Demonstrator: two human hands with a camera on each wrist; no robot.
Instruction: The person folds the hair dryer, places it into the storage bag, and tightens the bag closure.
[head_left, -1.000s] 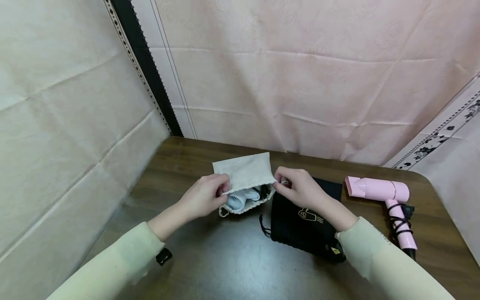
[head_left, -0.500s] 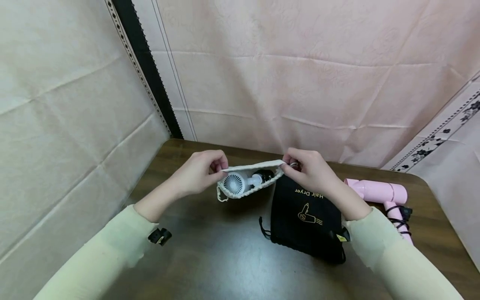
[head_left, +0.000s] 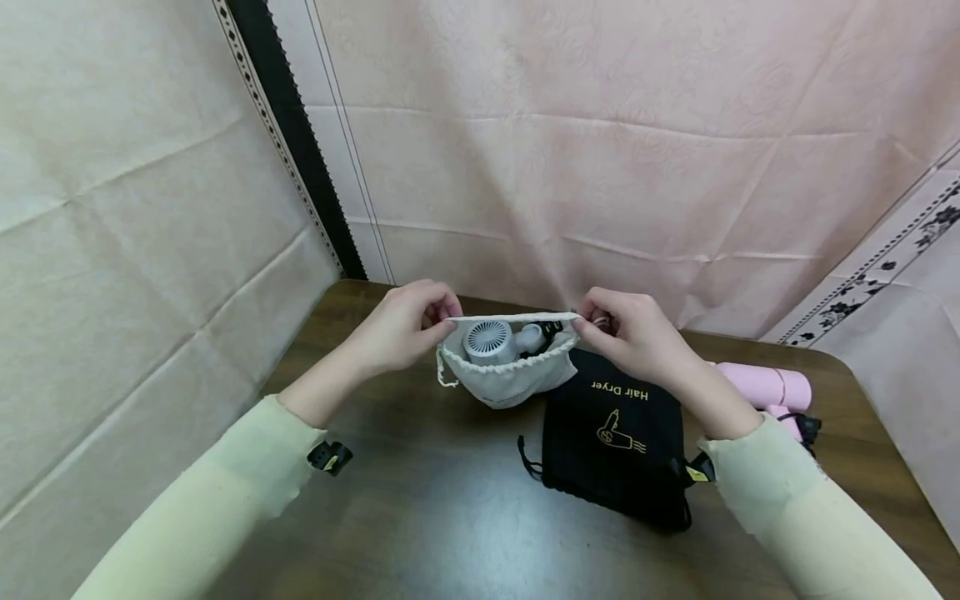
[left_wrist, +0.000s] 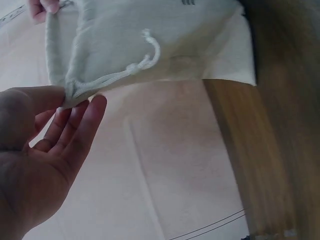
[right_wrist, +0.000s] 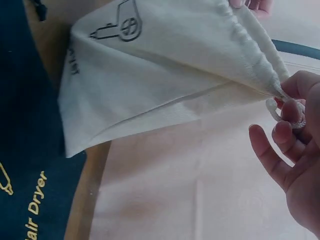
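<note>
An off-white cloth drawstring bag hangs upright between my hands, its mouth stretched sideways. My left hand pinches the left corner of its rim between thumb and fingers. At the opposite corner my right hand pinches the rim, with the drawstring looped by its fingers. Inside the bag sits a pale hair dryer with a round slotted grille facing up; its black cord end shows at the right, and its lower part is hidden by the cloth. The right wrist view shows a printed dryer outline on the bag.
A black drawstring pouch lettered "Hair Dryer" lies on the wooden table, right of the bag. Behind my right forearm is a pink hair dryer, partly covered. Cloth hangings rise behind the table and at its sides.
Both hands have moved back, raising the bag's rim. The bag's upper side was laid backward over the table; now the bag hangs upright with the dryer settled inside.
</note>
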